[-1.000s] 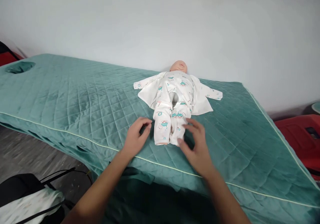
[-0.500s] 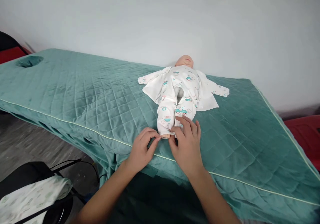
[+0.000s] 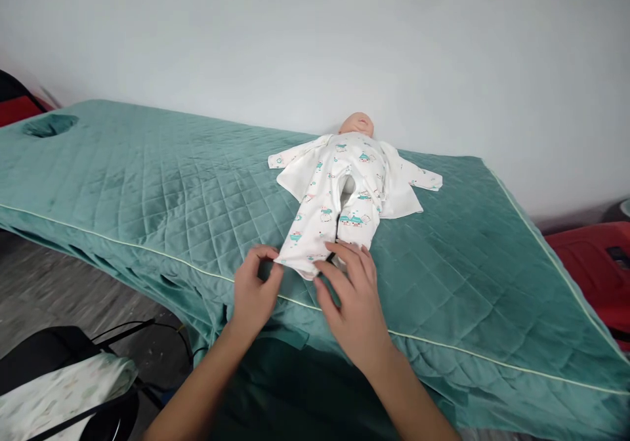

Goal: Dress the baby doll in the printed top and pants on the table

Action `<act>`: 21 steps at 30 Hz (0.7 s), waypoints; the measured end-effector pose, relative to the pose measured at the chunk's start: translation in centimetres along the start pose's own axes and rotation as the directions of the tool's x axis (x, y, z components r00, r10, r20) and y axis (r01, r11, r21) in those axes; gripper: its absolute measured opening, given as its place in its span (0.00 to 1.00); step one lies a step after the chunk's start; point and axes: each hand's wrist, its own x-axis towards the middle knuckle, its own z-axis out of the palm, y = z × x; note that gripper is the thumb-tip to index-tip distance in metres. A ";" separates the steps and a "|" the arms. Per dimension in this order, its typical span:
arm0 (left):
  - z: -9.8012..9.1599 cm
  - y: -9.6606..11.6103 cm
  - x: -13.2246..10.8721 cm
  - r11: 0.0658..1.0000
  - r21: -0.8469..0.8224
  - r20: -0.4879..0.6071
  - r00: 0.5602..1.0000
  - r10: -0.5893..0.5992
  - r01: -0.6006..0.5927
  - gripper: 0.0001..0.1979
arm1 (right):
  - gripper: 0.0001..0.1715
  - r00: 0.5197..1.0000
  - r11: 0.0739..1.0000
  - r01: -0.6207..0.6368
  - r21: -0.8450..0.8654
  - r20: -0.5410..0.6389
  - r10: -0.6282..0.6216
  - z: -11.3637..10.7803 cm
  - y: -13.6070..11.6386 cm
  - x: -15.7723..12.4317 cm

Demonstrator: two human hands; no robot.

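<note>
A baby doll (image 3: 357, 124) lies on its back on a green quilted bed cover, its head toward the wall. It wears white printed baby trousers (image 3: 315, 218) over an open white baby shirt (image 3: 402, 199) whose sleeves spread to both sides. My left hand (image 3: 254, 290) pinches the outer corner of the trouser leg on the left, pulling its hem wide. At the inner edge of the same hem is my right hand (image 3: 355, 303), thumb and forefinger closed on the fabric. Its other fingers curl over the right trouser leg. The doll's feet are mostly hidden by cloth and fingers.
The green quilted cover (image 3: 162, 172) has a piped front edge and a round hole (image 3: 52, 125) at far left. A pale wall stands behind. Printed cloth (image 3: 69, 392) lies over a black chair at lower left; a red object (image 3: 588, 264) is beyond the right end.
My left hand has moved left, stretching the trouser hem outward and down over the foot. My right hand has shifted left and slightly down along the cuff. The camera view has shifted slightly.
</note>
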 end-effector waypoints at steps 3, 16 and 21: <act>-0.6 -0.6 -0.1 0.991 0.054 -0.033 0.992 -0.121 0.122 0.05 | 0.22 0.981 0.978 -0.164 0.126 -0.081 0.175 -0.6 1.7 -1.7; 3.7 5.1 1.6 0.728 0.322 0.454 0.774 0.442 -0.605 0.13 | 0.12 0.943 0.937 -0.292 0.191 -0.105 0.316 0.1 5.0 -1.8; 4.3 5.2 1.9 0.727 0.286 0.517 0.739 0.432 -0.624 0.11 | 0.12 0.964 0.948 -0.195 0.250 -0.128 0.232 -1.5 4.1 -1.5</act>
